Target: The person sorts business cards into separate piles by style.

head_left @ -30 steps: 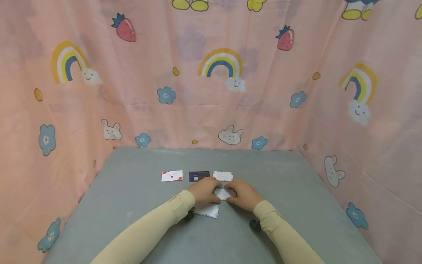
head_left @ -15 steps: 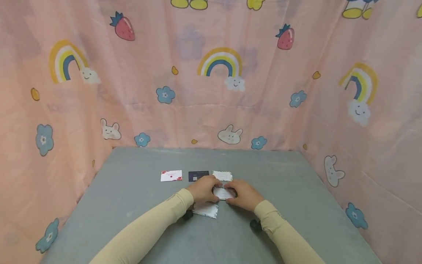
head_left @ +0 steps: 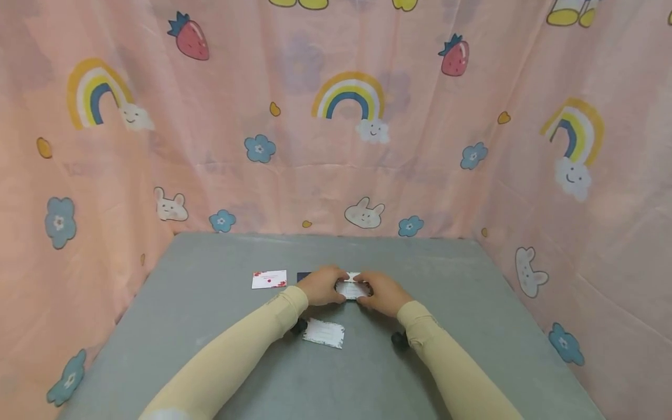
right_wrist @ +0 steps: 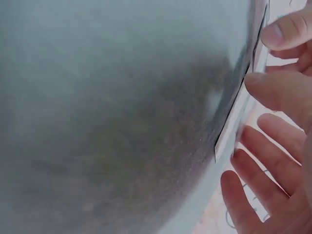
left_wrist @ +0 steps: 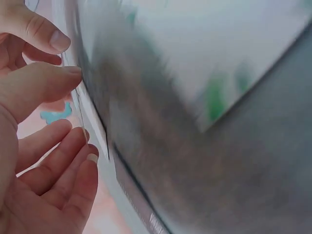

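Observation:
My left hand (head_left: 324, 286) and right hand (head_left: 384, 293) pinch the two short ends of a white card (head_left: 353, 290) with a dark leafy border. In the wrist views this held card (left_wrist: 92, 114) appears edge-on between thumbs and fingers. It sits right at the near edge of another white card (head_left: 354, 277), overlapping it in the head view. A dark card (head_left: 303, 276) lies just left, partly hidden by my left hand. Nearer me, a third white leafy-bordered card (head_left: 324, 333) lies slightly turned on the grey table.
A white card with red flowers (head_left: 269, 279) lies at the left end of the back row. The grey table (head_left: 220, 350) is backed on three sides by a pink patterned curtain (head_left: 420, 175). A black wrist device (head_left: 400, 340) hangs under the right sleeve.
Both hands have moved forward, away from me, carrying the white card from in front of the back row up to the right-hand white card. The near card is now fully uncovered.

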The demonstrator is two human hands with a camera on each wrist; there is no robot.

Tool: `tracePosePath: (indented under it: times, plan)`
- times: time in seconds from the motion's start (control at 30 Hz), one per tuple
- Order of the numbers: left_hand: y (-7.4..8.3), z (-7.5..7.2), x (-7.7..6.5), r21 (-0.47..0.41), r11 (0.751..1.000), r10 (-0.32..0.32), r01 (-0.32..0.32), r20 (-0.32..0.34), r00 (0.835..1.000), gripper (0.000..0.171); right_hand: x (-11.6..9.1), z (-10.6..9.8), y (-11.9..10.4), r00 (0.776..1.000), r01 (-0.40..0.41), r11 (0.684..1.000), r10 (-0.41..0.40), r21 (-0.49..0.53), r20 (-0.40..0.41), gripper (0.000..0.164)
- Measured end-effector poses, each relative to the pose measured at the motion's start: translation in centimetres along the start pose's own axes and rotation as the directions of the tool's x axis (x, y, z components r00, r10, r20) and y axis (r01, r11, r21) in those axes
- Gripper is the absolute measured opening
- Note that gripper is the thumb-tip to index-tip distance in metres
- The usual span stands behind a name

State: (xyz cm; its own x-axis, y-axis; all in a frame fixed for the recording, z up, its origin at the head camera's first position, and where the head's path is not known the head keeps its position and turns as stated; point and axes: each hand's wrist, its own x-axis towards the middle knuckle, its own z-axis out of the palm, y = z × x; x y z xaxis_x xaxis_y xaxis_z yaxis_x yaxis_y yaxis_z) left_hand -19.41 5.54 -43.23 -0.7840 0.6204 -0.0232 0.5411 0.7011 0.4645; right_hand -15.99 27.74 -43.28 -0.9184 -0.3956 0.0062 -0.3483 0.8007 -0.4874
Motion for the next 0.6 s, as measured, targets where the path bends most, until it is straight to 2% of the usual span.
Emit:
tracePosePath:
  times: [0.17, 0.33, 0.6]
  plan:
    - [-0.6, -0.9, 1.9, 0.04, 0.999, -0.036, 0.036, 0.0, 0.999, 0.054, 1.8, -0.2, 0.2, 1.0, -0.027, 1.0, 0.027, -0.002, -0.015, 0.048]
    - [-1.1, -0.9, 3.3, 0.044, 0.996, -0.078, 0.077, 0.016, 0.997, 0.054, 3.1, 0.1, 0.7, 0.999, -0.028, 0.999, 0.027, -0.035, -0.03, 0.045]
    - [-2.5, -0.2, 4.1, 0.016, 0.994, -0.109, 0.109, 0.028, 0.994, 0.057, 3.9, 0.5, 1.0, 0.999, -0.027, 1.0, 0.026, -0.006, -0.018, 0.046]
